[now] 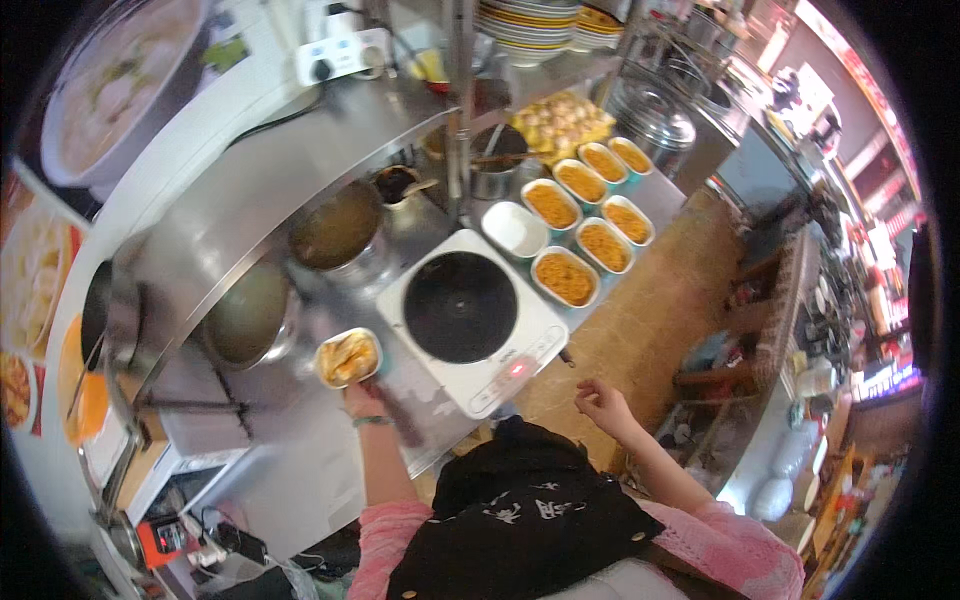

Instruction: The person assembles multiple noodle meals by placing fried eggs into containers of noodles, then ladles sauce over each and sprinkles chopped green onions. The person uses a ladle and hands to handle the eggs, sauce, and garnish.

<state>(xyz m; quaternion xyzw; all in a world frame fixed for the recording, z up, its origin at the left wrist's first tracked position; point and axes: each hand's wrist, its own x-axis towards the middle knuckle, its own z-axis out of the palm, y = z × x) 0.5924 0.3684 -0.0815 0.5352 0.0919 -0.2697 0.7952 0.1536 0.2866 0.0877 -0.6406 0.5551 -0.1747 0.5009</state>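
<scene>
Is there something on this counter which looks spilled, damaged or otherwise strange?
No spill or damage stands out. Slightly odd: the electric cooktop has its red display lit, though no pot stands on it. Also, one white tub looks unfilled beside tubs of orange-yellow food.

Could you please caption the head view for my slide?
Left hand holding a filled dish beside a cooktop, right hand seemingly empty.

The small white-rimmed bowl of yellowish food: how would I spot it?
Find the white square cooktop with the round black disc. Left of it, the bare left hand holds the bowl. Unlike the oblong white-rimmed dishes of orange food, it alone is held.
</scene>
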